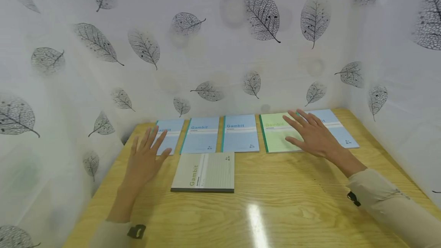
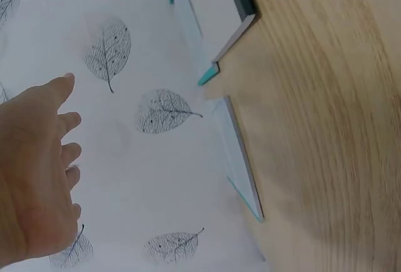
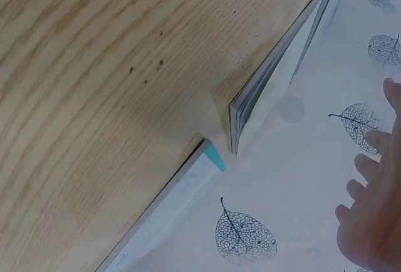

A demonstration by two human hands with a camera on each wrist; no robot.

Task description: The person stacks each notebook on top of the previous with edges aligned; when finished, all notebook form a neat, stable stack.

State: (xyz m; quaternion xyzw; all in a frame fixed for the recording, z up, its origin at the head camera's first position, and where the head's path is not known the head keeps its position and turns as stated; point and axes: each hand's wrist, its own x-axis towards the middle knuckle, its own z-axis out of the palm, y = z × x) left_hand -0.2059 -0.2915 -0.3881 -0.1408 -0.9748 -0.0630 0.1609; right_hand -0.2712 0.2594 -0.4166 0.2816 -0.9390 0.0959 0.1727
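Observation:
Several "Gambit" notebooks lie in a row along the back of the wooden table. My left hand (image 1: 146, 162) is spread with its fingers straight, over the left edge of the leftmost blue notebook (image 1: 175, 127). Two more blue notebooks, one (image 1: 200, 137) beside the other (image 1: 240, 137), lie to its right. My right hand (image 1: 315, 135), fingers extended, hovers where the green notebook (image 1: 275, 137) meets the rightmost blue notebook (image 1: 339, 129), partly hiding both. Closer to me lies a beige notebook (image 1: 217, 173), turned sideways with its dark spine toward me. Both hands hold nothing.
A wooden table (image 1: 275, 202) carries the notebooks. White sheeting (image 1: 224, 56) printed with dark leaves hangs behind the table and along both sides. A black strap (image 1: 136, 232) is at the left cuff, and another strap (image 1: 353, 198) at the right sleeve.

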